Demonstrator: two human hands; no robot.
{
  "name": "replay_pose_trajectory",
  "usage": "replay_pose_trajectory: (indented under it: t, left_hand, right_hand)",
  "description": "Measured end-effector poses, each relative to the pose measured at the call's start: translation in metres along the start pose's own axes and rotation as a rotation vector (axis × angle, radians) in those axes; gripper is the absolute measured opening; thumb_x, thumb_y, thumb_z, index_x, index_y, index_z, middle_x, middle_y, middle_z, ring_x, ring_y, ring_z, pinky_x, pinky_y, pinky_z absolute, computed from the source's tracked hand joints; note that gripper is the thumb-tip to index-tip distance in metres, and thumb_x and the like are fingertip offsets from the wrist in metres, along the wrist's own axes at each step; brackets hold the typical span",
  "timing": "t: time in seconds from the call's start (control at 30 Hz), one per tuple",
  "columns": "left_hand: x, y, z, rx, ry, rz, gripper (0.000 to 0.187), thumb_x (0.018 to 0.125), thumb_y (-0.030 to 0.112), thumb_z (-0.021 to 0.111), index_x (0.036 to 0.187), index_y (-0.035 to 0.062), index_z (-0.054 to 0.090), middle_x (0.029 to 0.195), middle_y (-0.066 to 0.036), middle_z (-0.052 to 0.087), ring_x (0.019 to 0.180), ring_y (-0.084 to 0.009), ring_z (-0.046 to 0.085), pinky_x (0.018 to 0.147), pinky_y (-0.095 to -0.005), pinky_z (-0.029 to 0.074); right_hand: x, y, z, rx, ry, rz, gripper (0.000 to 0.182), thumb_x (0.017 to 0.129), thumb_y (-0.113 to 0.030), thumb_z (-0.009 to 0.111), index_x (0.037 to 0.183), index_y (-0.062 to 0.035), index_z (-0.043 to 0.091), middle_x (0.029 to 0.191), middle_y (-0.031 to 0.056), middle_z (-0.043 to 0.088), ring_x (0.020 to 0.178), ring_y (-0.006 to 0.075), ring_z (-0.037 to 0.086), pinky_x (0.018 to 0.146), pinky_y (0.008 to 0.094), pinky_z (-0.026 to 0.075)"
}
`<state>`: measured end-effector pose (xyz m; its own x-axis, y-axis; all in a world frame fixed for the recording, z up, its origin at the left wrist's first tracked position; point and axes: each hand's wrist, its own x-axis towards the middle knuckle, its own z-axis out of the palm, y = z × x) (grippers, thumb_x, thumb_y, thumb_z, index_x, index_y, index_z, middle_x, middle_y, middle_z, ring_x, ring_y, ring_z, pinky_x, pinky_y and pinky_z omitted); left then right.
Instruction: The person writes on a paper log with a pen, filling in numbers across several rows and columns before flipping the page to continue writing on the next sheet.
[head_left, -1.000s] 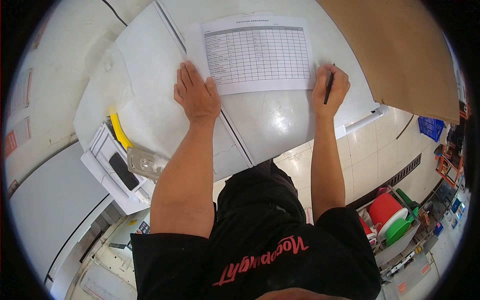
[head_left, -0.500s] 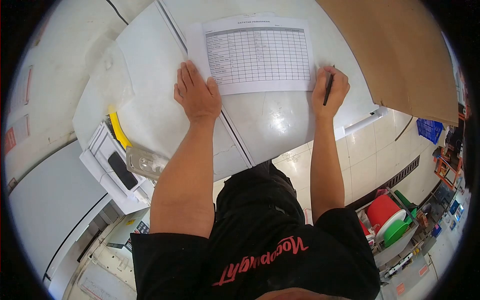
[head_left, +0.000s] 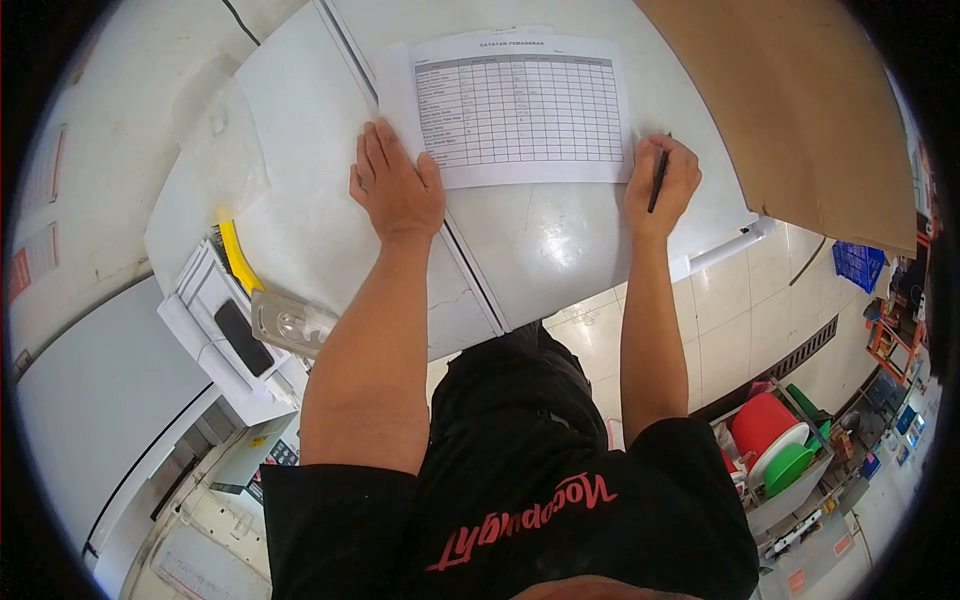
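Bench [head_left: 560, 240], white and glossy, fills the far half of the view, with a seam running from far left toward the person. Right of it, a big brown cardboard sheet [head_left: 800, 110] leans over the far right corner of the bench. On the far middle of the bench lies a printed form [head_left: 515, 105] with a grid of rows and columns, flat and squared to the person.

The left hand [head_left: 397, 190] lies palm down on the bench, fingers released and spread, their tips touching the form's near left corner. The right hand [head_left: 662, 180] sits at the form's near right corner, fingers clenched around a black pen [head_left: 658, 175]; the pen stands nearly upright in the grip, its tip at the edge of the paper.

Left of the left arm, lower than the bench, a white machine [head_left: 215, 335] carries a dark phone [head_left: 238, 338], a yellow strip [head_left: 238, 258] and a clear plastic piece [head_left: 290, 325]. On the tiled floor near right, a crate [head_left: 790, 490] holds a red tub [head_left: 762, 420] and a green lid [head_left: 790, 465]. A blue basket [head_left: 858, 262] sits farther right.
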<state>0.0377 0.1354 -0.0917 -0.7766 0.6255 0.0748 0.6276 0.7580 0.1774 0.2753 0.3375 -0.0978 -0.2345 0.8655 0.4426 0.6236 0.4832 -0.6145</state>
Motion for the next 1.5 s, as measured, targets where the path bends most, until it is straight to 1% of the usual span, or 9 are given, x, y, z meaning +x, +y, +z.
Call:
replay_pose_trajectory:
  t: [0.13,0.33,0.53,0.77,0.87,0.97,1.27,1.37,1.5]
  left_hand:
    - [0.0002,-0.0001,-0.0007,-0.002,-0.008,-0.004,0.075,0.104,0.035,0.048,0.167,0.003,0.02,0.173,-0.016,0.026,0.16,-0.0312,0.021,0.127,-0.0535,0.013]
    - [0.0005,0.0009,-0.0015,-0.004,-0.015,-0.016,0.075,0.104,0.035,0.048,0.167,0.0044,0.02,0.173,-0.015,0.025,0.161,-0.0311,0.021,0.127,-0.054,0.013]
    - [0.0005,0.0002,0.0008,0.014,-0.007,-0.018,0.075,0.104,0.035,0.049,0.167,0.0045,0.02,0.173,-0.015,0.026,0.16,-0.0314,0.021,0.127,-0.0536,0.013]
    - [-0.0001,0.0002,0.0002,0.008,0.007,-0.003,0.075,0.105,0.035,0.049,0.167,0.004,0.02,0.172,-0.016,0.026,0.16,-0.031,0.022,0.127,-0.0529,0.013]
    - [-0.0003,0.0007,-0.0007,0.01,-0.001,-0.004,0.075,0.105,0.035,0.048,0.167,0.0037,0.02,0.172,-0.016,0.026,0.16,-0.0309,0.022,0.127,-0.0522,0.013]
    - [-0.0005,0.0013,-0.0001,0.02,0.004,-0.007,0.075,0.105,0.036,0.048,0.167,0.0036,0.02,0.172,-0.016,0.027,0.16,-0.0308,0.022,0.127,-0.0517,0.013]
    - [-0.0003,0.001,-0.0006,0.011,0.008,-0.003,0.075,0.104,0.035,0.049,0.167,0.0032,0.021,0.171,-0.016,0.027,0.16,-0.0316,0.022,0.127,-0.0533,0.014]
    - [0.0002,0.0017,-0.0006,-0.014,0.005,-0.015,0.075,0.104,0.035,0.049,0.167,0.0032,0.021,0.172,-0.016,0.027,0.16,-0.0319,0.023,0.127,-0.054,0.013]
    - [-0.0006,0.0011,-0.001,-0.016,0.01,-0.009,0.076,0.104,0.035,0.049,0.167,0.0034,0.021,0.172,-0.016,0.027,0.16,-0.0318,0.023,0.127,-0.0548,0.014]
  right_hand:
    - [-0.0007,-0.003,-0.0008,0.003,-0.012,0.05,0.018,0.097,-0.021,0.07,0.109,-0.0069,0.072,0.116,0.016,0.067,0.111,0.0367,0.057,0.099,0.0448,0.046]
    - [0.0001,-0.0021,-0.001,0.004,-0.018,0.055,0.018,0.097,-0.022,0.07,0.108,-0.0072,0.072,0.116,0.0162,0.067,0.109,0.0365,0.057,0.098,0.0448,0.046]
    - [0.0011,-0.0009,-0.0016,-0.001,-0.028,0.014,0.018,0.097,-0.021,0.07,0.108,-0.0075,0.072,0.115,0.0163,0.067,0.109,0.0368,0.057,0.098,0.0453,0.046]
    - [0.0002,-0.0012,-0.0008,-0.015,-0.025,0.034,0.017,0.097,-0.02,0.069,0.108,-0.0078,0.072,0.116,0.0163,0.067,0.109,0.0374,0.057,0.098,0.0457,0.046]
    - [0.0005,-0.0015,-0.001,-0.02,-0.021,0.027,0.017,0.098,-0.02,0.069,0.107,-0.006,0.072,0.114,0.0158,0.069,0.11,0.0359,0.059,0.1,0.0455,0.046]
    - [0.0,0.0,-0.0004,-0.025,-0.015,0.01,0.017,0.097,-0.02,0.069,0.108,-0.0073,0.072,0.116,0.0169,0.066,0.108,0.0379,0.057,0.098,0.0463,0.046]
    - [0.0005,0.0014,-0.0007,-0.033,-0.039,0.013,0.017,0.096,-0.018,0.069,0.108,-0.0068,0.072,0.114,0.0173,0.067,0.108,0.0377,0.058,0.099,0.0456,0.046]
    - [0.0015,0.002,0.0001,-0.022,-0.027,-0.022,0.016,0.096,-0.018,0.069,0.108,-0.0067,0.072,0.114,0.0167,0.067,0.108,0.0372,0.058,0.099,0.0452,0.046]
    - [-0.0004,-0.0001,0.001,-0.024,-0.008,0.005,0.016,0.097,-0.017,0.069,0.109,-0.0066,0.072,0.114,0.0154,0.068,0.109,0.0365,0.058,0.099,0.0456,0.046]
